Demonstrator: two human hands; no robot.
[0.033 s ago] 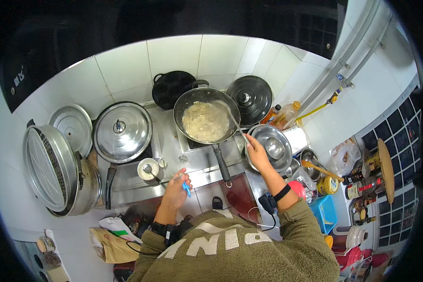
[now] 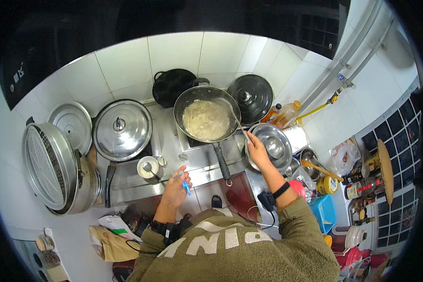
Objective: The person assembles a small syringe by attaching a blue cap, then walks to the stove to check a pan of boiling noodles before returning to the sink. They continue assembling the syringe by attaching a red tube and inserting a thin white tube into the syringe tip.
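A wok [image 2: 182,95] stands on the stove with a pale, lumpy, steaming mass of food [image 2: 204,120] inside. My right hand [image 2: 255,149] is closed around the handle of a long utensil [image 2: 238,123]; its head rests in the wok's right side, blurred, so I cannot tell its kind. The wok's black handle [image 2: 221,162] points toward me, untouched. My left hand [image 2: 176,188] is held palm up in front of the stove, fingers curled around a small blue plastic piece [image 2: 186,187]. Nearest to that hand, a white cup [image 2: 143,174] of pale contents has a spoon [image 2: 148,168] in it.
A lidded pan [image 2: 122,141] and a large steamer pot [image 2: 87,178] stand at the left. Behind the wok lean a black moulded pan [image 2: 173,87] and a black lid [image 2: 250,96]. Metal bowls [image 2: 286,145], bottles [image 2: 293,109] and a blue basket [image 2: 323,214] crowd the right.
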